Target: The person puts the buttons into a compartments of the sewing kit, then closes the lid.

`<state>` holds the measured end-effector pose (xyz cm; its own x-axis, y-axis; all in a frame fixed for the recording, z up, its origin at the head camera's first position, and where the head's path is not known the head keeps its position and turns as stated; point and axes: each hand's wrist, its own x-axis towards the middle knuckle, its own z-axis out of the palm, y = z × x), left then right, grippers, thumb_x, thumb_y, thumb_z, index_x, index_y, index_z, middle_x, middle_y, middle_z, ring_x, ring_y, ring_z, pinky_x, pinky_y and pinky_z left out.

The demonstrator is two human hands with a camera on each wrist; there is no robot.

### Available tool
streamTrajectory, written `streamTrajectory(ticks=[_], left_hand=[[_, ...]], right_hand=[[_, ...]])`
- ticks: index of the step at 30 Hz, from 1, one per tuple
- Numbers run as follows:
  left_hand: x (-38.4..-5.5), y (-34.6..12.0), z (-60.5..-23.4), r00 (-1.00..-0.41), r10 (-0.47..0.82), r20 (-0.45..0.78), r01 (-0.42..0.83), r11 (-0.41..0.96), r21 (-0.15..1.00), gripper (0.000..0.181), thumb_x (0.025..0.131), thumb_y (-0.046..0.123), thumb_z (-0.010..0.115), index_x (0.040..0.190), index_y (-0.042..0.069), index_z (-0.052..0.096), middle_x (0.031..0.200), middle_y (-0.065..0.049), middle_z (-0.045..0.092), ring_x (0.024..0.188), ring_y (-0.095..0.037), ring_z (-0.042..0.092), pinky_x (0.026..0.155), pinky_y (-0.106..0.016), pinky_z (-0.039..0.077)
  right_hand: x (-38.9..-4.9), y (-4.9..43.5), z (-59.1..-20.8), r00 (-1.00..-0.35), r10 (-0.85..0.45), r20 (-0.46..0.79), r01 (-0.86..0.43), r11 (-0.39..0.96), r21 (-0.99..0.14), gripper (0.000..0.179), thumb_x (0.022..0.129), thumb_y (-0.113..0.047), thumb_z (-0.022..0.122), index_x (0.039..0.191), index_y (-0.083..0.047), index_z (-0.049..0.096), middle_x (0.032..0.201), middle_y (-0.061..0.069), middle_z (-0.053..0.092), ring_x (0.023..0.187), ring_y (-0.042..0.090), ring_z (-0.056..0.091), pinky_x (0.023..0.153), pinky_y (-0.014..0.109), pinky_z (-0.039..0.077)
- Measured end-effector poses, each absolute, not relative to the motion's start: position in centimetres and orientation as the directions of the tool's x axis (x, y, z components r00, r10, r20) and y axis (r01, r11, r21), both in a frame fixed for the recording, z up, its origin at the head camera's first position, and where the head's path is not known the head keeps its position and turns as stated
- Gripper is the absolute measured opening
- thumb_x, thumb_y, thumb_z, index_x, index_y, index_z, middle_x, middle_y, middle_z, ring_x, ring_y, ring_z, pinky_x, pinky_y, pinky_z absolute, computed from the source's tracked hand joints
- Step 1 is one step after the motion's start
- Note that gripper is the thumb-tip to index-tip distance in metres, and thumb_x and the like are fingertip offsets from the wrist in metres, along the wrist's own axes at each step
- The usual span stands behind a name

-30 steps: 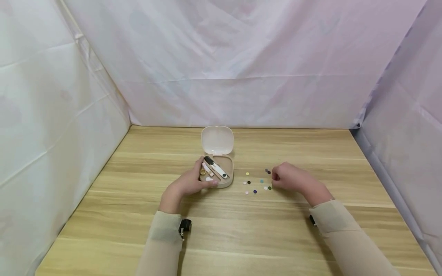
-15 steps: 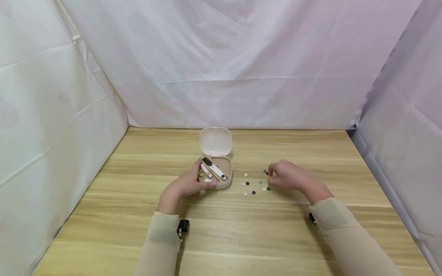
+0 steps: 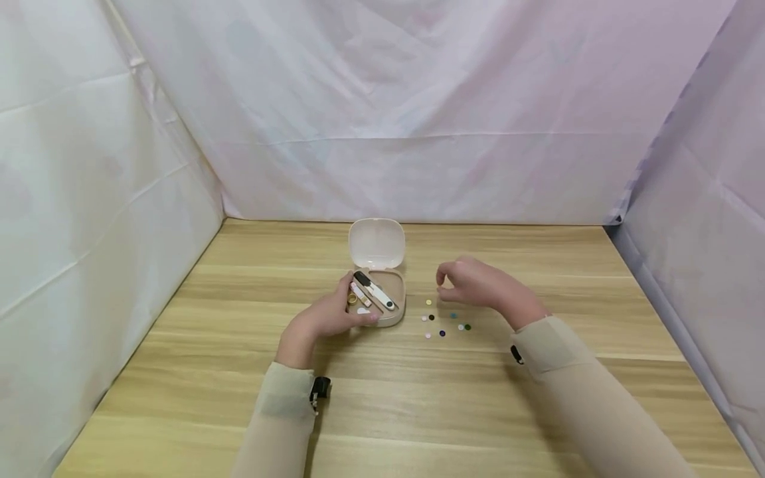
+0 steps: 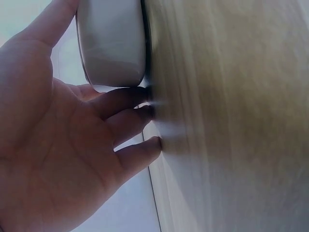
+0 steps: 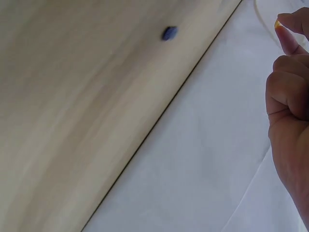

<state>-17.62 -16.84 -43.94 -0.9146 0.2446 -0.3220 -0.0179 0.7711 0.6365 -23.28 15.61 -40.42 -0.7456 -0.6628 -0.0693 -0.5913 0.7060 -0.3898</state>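
Observation:
A beige sewing kit box (image 3: 391,320) stands on the wooden table with its lid (image 3: 376,243) raised. Inside lie thread snips (image 3: 379,294) with a black end, a pale pink-and-white strip (image 3: 360,294), a gold ring-shaped piece (image 3: 352,299) and something white. My left hand (image 3: 325,313) grips the box, thumb at the front edge and fingers along the left side. My right hand (image 3: 472,282) is raised over the buttons. In the right wrist view, its thumb and forefinger pinch a small yellow button (image 5: 277,23), mostly covered by the fingertips.
Several small buttons lie scattered right of the box, among them a yellow button (image 3: 428,302), a teal button (image 3: 453,316), a dark blue button (image 3: 442,333) and a green button (image 3: 468,326). Pale cloth (image 3: 382,172) hangs along the table's back and sides.
My right hand has lifted and moved left from the right edge of the buttons toward the box. The purple and grey buttons there no longer show in the head view. My left hand stays on the box.

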Motion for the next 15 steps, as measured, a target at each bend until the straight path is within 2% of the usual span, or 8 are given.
streamTrajectory(ticks=[4,7,15], left_hand=[[-17.5,-16.8,-44.0,-0.917,0.250,-0.313,-0.013,0.763,0.646,0.124,0.090,0.060,0.080,0.173,0.017,0.000,0.168,-0.029,0.037,0.149,-0.045,0.048,0.124,-0.059,0.039],[-17.5,-16.6,-44.1,-0.917,0.252,-0.311,-0.015,0.755,0.655,0.123,0.090,0.059,0.080,0.173,0.016,0.001,0.168,-0.029,0.038,0.149,-0.045,0.049,0.124,-0.059,0.039],[-17.3,-16.3,-43.9,-0.913,0.257,-0.317,-0.014,0.758,0.653,0.121,0.091,0.058,0.080,0.173,0.015,0.002,0.166,-0.029,0.042,0.147,-0.044,0.051,0.123,-0.059,0.041]], right_hand=[[-24.0,13.7,-39.7,-0.731,-0.674,-0.103,-0.593,0.703,-0.392,0.021,0.098,-0.016,0.067,0.114,-0.005,0.074,0.057,-0.007,0.042,0.049,0.007,0.038,0.054,0.025,0.041],[-24.7,12.3,-39.5,-0.717,-0.692,-0.085,-0.628,0.694,-0.353,0.019,0.098,-0.016,0.066,0.112,-0.006,0.074,0.060,-0.006,0.046,0.051,0.008,0.041,0.056,0.025,0.042],[-26.1,9.1,-40.2,-0.609,-0.793,0.025,-0.773,0.586,-0.241,0.014,0.093,-0.016,0.071,0.103,-0.008,0.076,0.079,0.001,0.071,0.065,0.010,0.055,0.065,0.028,0.052]])
